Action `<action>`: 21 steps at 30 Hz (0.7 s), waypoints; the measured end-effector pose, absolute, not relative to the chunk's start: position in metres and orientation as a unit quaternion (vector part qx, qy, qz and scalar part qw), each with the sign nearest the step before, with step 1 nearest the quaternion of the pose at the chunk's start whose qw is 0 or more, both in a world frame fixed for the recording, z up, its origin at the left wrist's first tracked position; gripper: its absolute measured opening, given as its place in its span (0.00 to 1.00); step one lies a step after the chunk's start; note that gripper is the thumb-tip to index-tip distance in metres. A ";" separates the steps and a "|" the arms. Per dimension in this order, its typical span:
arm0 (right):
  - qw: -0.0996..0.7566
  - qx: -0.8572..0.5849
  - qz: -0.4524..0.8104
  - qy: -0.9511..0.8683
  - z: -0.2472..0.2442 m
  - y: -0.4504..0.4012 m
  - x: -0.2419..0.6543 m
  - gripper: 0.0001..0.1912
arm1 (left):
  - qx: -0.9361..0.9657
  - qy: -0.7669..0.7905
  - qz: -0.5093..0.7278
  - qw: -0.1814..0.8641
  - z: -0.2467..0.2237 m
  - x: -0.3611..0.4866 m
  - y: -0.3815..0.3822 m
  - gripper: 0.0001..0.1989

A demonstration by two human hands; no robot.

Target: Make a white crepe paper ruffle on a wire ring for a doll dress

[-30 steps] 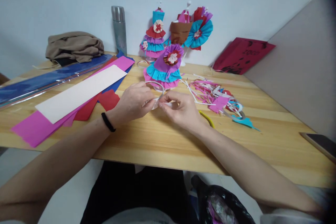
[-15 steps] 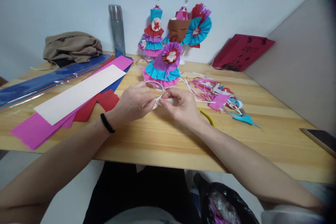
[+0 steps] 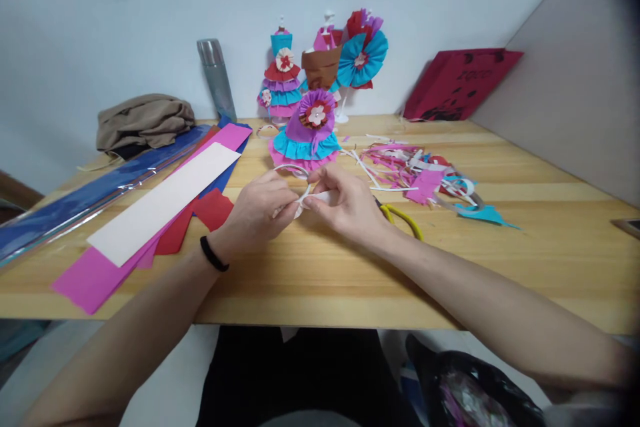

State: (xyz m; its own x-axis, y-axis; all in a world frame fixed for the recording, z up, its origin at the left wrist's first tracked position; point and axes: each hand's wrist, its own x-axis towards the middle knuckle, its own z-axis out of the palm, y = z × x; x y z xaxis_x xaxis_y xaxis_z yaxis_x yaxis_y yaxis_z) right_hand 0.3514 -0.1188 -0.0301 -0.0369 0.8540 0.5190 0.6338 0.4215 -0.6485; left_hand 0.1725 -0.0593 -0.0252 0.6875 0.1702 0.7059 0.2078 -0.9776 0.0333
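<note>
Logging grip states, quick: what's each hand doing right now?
Left hand: closed, holding the thin pale hoop.
Right hand: closed, pinching the white strip beside it.

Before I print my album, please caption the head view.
Left hand and right hand meet at a pale ring by a ruffled dress.

The right hand's [image 3: 345,203] thumb and index fingertip are parting further beside the pale ring [image 3: 290,166], and more of the white paper strip [image 3: 324,197] is showing between them. With the view shifting, the yellow-handled scissors [image 3: 410,219] are coming into fuller sight at four o'clock from that hand, while the smartphone [image 3: 631,225] is slipping mostly out of frame at three o'clock.
</note>
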 end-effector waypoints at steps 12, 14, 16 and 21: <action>0.421 -0.508 0.140 -0.738 -0.026 -0.122 0.350 0.02 | -0.923 -0.122 -0.363 -0.020 -0.025 0.169 -0.061 0.10; 0.429 -0.509 0.141 -0.733 -0.027 -0.121 0.350 0.02 | -0.919 -0.129 -0.371 -0.023 -0.025 0.170 -0.062 0.12; 0.438 -0.504 0.141 -0.731 -0.028 -0.120 0.350 0.02 | -0.910 -0.134 -0.391 -0.023 -0.026 0.171 -0.063 0.11; 0.438 -0.493 0.150 -0.737 -0.028 -0.121 0.347 0.02 | -0.908 -0.128 -0.399 0.005 -0.030 0.175 -0.062 0.09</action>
